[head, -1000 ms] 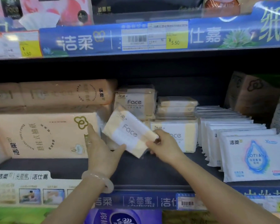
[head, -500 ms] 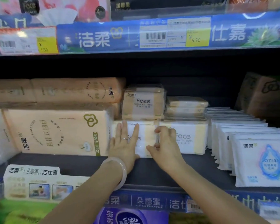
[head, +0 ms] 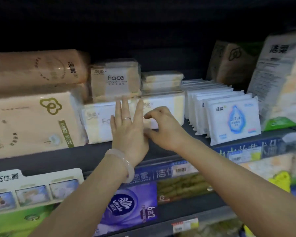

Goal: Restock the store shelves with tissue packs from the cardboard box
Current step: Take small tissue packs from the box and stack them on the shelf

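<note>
Head view, left hand (head: 129, 132) flat, fingers spread on Face pack (head: 99, 122), right hand (head: 164, 127) pinching its edge, shelf (head: 58, 156).

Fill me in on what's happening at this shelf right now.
A person is stocking tissue packs. The left hand lies flat, fingers spread, against the front of a white Face pack standing on the shelf, beside the large peach pack. The right hand curls at that pack's right end, squaring it up. Another Face pack sits on top. No cardboard box is in view.
</note>
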`<state>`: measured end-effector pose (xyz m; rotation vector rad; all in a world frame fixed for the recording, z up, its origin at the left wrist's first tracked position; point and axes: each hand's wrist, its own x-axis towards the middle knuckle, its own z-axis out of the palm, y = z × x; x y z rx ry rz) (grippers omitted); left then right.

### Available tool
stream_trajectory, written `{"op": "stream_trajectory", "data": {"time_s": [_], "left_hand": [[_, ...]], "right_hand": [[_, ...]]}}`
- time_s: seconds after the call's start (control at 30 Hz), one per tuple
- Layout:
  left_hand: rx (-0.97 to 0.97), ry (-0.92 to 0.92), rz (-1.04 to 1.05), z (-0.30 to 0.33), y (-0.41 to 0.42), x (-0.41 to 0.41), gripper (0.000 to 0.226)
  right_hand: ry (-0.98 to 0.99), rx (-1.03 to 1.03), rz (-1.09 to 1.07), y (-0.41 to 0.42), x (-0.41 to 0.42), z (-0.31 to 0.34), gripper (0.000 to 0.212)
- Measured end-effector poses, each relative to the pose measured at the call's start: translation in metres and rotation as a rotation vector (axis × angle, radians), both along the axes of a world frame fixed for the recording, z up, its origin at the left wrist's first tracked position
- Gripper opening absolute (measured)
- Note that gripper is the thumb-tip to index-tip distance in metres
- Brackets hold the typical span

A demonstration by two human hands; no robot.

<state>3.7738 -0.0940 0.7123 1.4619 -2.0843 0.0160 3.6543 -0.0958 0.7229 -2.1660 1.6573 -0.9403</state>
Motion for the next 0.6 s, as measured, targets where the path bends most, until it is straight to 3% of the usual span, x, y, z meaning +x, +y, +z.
{"op": "stream_trajectory", "data": {"time_s": [0.13, 0.3, 0.43, 0.6], "left_hand": [[-0.023, 0.162, -0.295, -0.012, 0.025, -0.054, 0.08], [0.053, 0.248, -0.561, -0.042, 0.072, -0.131, 0.073], [0.197, 0.063, -0.744, -0.078, 0.122, -0.197, 0.073], [0.413, -0.239, -0.785, -0.126, 0.188, -0.303, 0.076]], "right_hand": [[-0.04, -0.081, -0.131, 0.039, -0.05, -0.005, 0.042], [-0.103, -0.042, -0.383, 0.107, -0.138, -0.024, 0.04], [-0.146, 0.11, -0.551, 0.17, -0.216, -0.059, 0.036], [-0.13, 0.381, -0.725, 0.269, -0.319, -0.126, 0.04]]}}
